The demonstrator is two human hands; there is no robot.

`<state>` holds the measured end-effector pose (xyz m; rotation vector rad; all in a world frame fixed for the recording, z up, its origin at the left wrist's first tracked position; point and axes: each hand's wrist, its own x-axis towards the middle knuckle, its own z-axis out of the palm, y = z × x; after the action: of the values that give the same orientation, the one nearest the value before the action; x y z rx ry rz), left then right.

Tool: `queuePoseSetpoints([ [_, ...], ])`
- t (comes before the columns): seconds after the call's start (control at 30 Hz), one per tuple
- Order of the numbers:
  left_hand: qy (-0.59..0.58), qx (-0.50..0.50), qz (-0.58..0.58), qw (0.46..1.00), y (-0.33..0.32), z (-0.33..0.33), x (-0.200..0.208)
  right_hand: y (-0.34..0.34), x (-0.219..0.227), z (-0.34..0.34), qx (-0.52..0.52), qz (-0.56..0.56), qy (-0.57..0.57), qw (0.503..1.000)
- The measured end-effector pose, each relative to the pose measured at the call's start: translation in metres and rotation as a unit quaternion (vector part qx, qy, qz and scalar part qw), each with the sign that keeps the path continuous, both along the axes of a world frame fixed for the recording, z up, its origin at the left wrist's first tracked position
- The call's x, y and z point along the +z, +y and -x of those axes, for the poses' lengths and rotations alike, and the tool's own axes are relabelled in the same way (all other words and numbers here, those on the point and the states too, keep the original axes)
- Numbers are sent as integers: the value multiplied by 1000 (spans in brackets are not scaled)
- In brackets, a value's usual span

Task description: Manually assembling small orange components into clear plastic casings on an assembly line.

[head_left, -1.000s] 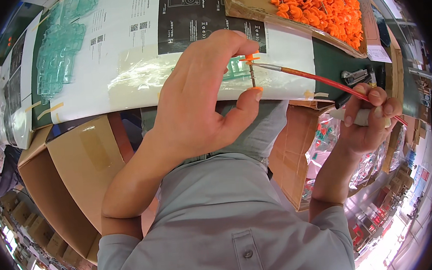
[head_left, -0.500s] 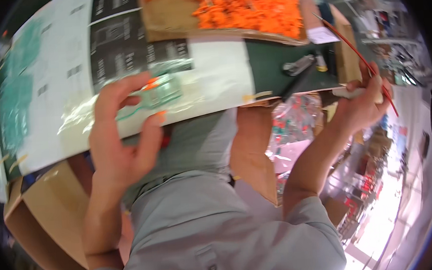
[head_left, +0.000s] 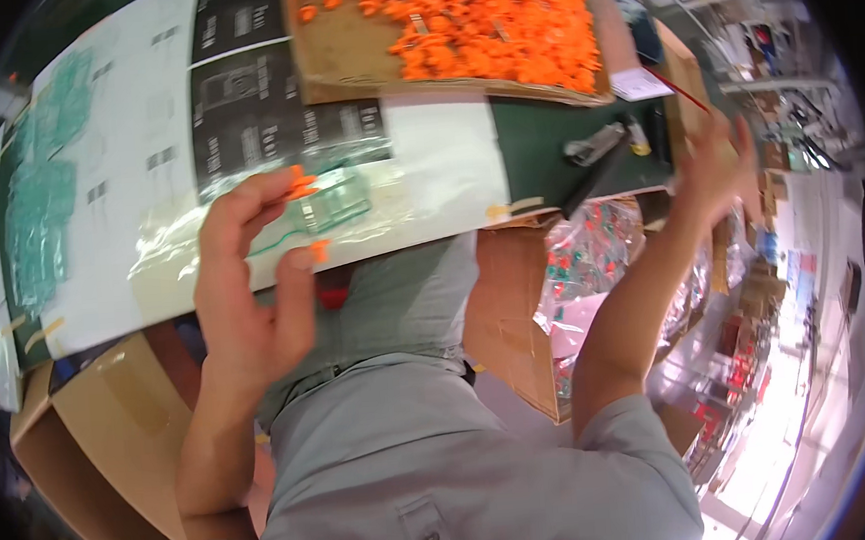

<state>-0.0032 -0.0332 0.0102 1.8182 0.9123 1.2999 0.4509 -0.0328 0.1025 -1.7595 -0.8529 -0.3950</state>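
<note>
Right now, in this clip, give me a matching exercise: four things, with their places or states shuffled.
1. Orange-ended piece
2. Heap of orange parts
3. Grey tool
4. Right hand

A. On the green tabletop
B. Motion-blurred
C. Between left hand thumb and fingers
D. In the cardboard tray

Pairs: 1-C, 2-D, 3-A, 4-B

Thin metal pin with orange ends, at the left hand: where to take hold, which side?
Likely best by the two orange ends of the thin metal pin, coming from the left. The left hand spans them that way, thumb at the near end, fingers at the far, leaving the slender shaft bare.
</note>
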Motion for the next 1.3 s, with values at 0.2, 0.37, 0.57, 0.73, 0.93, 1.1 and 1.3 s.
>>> queuePoseSetpoints([
  [0.2, -13, -34, -29, 999, 4, -15, -2, -32, -11, 139, 477, -267, 402, 734],
  [0.37, -79, -35, -83, 993, 2, -26, -7, 4, -22, 220, 665, -235, 472, 528],
  [0.57, -31, -68, -82, 994, -1, -18, 2, 11, -32, 239, 720, -203, 469, 469],
  [0.73, 6, -93, -89, 992, -4, -13, -4, 6, -33, 242, 709, -171, 495, 473],
  [0.93, -63, -50, -90, 993, -3, -24, -8, 7, -37, 237, 682, -193, 483, 514],
  [1.1, -37, -64, -89, 993, -3, -17, -7, 7, -37, 239, 646, -222, 500, 533],
  [1.3, 15, -95, -83, 992, -3, -9, -6, 9, -41, 244, 649, -205, 506, 530],
])
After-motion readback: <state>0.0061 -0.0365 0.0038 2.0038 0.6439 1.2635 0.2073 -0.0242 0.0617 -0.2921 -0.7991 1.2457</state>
